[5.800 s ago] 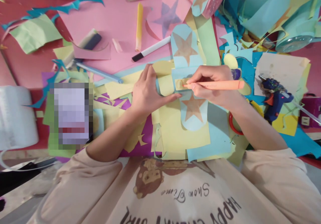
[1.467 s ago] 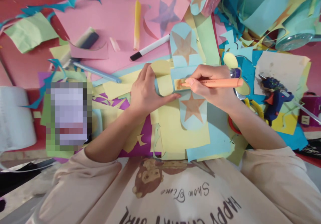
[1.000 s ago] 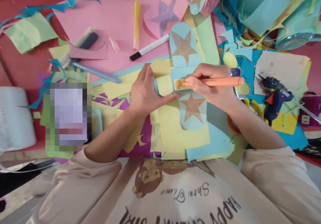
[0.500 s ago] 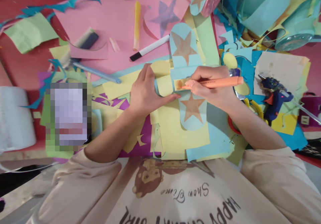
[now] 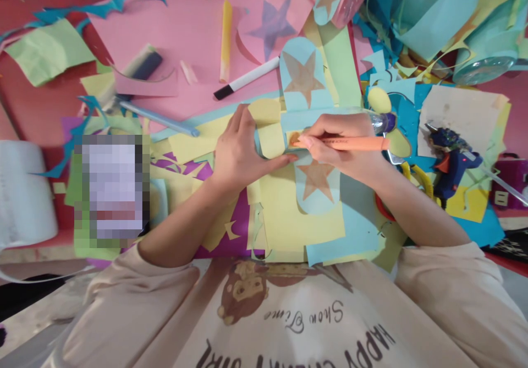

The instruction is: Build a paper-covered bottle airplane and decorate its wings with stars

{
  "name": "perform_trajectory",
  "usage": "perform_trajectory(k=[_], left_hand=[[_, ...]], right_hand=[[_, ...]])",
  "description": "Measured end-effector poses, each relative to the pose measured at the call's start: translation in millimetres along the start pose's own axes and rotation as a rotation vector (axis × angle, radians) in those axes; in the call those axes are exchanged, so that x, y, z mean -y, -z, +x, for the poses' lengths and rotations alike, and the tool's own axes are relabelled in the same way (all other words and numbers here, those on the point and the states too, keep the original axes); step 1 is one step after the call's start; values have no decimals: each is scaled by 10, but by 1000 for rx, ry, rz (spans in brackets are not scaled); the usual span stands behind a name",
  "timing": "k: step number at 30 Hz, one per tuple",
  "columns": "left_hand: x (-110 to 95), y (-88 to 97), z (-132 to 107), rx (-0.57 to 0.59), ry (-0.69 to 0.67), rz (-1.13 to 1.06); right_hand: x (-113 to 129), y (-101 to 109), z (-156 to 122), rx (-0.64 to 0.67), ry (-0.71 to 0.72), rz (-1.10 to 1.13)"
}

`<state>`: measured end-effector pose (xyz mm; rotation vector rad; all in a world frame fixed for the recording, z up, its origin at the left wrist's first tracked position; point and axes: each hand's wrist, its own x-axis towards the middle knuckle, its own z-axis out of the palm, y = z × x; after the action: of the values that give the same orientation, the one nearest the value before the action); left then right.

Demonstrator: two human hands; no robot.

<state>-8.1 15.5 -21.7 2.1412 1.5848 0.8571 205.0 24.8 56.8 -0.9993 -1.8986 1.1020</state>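
Observation:
My right hand (image 5: 346, 145) is closed around an orange marker (image 5: 363, 144). The marker's tip rests at a small yellow rectangle with a brown-orange patch (image 5: 293, 137), on a light-blue paper cutout (image 5: 297, 119). Rounded ends of blue paper, each bearing a brown-orange star, show above (image 5: 303, 76) and below (image 5: 317, 181) my hands. My left hand (image 5: 239, 148) lies flat with its thumb stretched toward the rectangle, pressing on the paper beside a yellow rounded piece (image 5: 271, 138). Beneath lies a yellow sheet (image 5: 303, 225).
A white marker with a black cap (image 5: 247, 78), a yellow marker (image 5: 225, 40) and a blue pen (image 5: 159, 119) lie beyond. At right sit a blue glue gun (image 5: 454, 164) and a bottle with a purple cap (image 5: 388, 122). A white roll (image 5: 27, 192) stands left.
My right hand and the orange marker have shifted slightly left, with the tip further along the yellow rectangle. My left hand stays in place.

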Motion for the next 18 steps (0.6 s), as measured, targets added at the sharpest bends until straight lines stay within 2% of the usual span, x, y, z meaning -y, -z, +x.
perform_trajectory(k=[4,7,13,18], left_hand=[[8,-23,3,-19,-8,8],[1,-19,6,-32,-9,26],[2,-14,10,-30,-30,28],[24,-33,3,-29,-32,18]], right_hand=[[-3,74,13,-70,-69,161],[10,122,27,-112,-42,260],[3,68,29,-164,-59,39],[-39,24,24,-199,-67,-2]])
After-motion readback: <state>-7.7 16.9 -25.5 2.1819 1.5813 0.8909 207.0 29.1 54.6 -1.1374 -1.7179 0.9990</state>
